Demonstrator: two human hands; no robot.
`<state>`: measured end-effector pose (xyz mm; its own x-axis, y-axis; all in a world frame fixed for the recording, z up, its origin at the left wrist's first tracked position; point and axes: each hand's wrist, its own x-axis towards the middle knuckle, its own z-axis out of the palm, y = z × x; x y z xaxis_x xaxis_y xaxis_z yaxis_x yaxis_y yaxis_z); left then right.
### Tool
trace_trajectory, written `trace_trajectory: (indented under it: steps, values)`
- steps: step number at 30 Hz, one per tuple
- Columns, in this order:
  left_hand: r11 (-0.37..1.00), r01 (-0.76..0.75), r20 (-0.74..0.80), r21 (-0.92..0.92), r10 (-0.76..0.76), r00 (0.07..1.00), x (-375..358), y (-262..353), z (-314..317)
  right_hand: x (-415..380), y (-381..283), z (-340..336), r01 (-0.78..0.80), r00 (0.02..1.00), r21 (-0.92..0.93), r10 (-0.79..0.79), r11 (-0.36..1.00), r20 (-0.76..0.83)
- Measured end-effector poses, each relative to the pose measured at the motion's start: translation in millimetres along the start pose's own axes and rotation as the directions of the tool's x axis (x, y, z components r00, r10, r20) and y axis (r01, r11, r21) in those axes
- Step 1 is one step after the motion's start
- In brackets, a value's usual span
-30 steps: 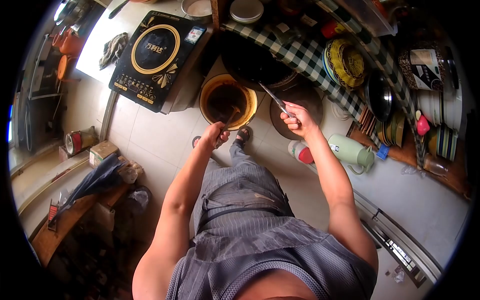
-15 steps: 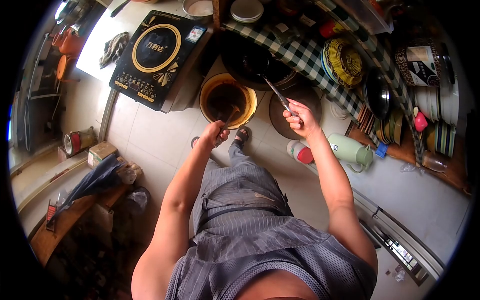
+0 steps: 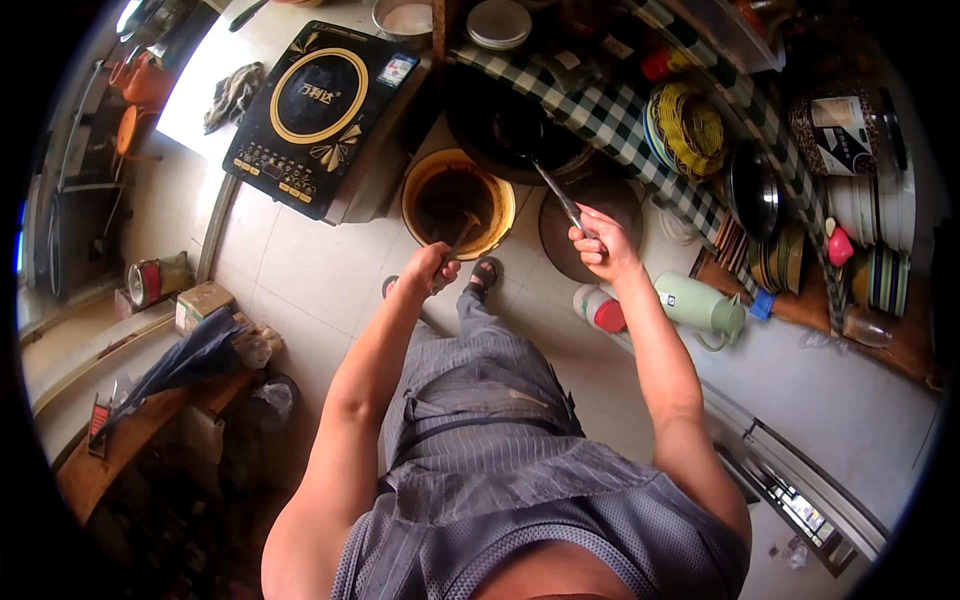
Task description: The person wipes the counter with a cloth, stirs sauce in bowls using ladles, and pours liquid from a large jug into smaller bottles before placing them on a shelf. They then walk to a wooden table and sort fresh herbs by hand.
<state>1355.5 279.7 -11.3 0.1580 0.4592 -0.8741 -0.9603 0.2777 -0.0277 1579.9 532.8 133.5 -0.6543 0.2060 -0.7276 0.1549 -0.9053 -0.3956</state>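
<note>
My left hand [image 3: 433,266] is closed round the handle of a brownish stirring utensil [image 3: 466,229], whose far end reaches into a yellow pot [image 3: 506,203]. Dark brown liquid or residue lies inside that pot and stains its inner wall. In my right hand [image 3: 606,246] is the metal handle of a ladle [image 3: 556,187], gripped near its end. The ladle's dark head rests over a black wok [image 3: 466,128], just beyond the pot. Shadow hides most of the wok's inside and the ladle's bowl.
An induction cooker [image 3: 318,95] stands on the counter at left, with a crumpled cloth [image 3: 233,98] beside it. A round lid [image 3: 585,235] lies right of the pot. Near my right forearm are a green thermos [image 3: 700,305] and a red-lidded jar [image 3: 600,308]. Shelves of dishes line the right.
The whole view shifts very slightly. Both hands keep the same grip and nearly the same place over the pot and wok.
</note>
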Motion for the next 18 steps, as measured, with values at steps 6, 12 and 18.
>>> trace_trajectory:
  steps: [6,12,18]
  values:
    - [0.997,-0.051,-0.032,0.052,0.052,0.998,-6.6,-1.5,4.8,-36.4,9.4,29.1,0.028,0.999,-0.153,-0.034,0.988,-0.037]
    - [0.997,-0.066,0.032,0.028,0.065,0.997,-4.5,-3.2,2.3,-76.1,43.5,61.2,0.03,0.996,-0.309,-0.053,0.951,-0.066]
    - [0.998,-0.061,0.032,0.024,0.06,0.998,0.3,-2.9,-2.6,-59.3,117.5,58.3,0.136,0.962,-0.792,-0.271,0.595,-0.038]
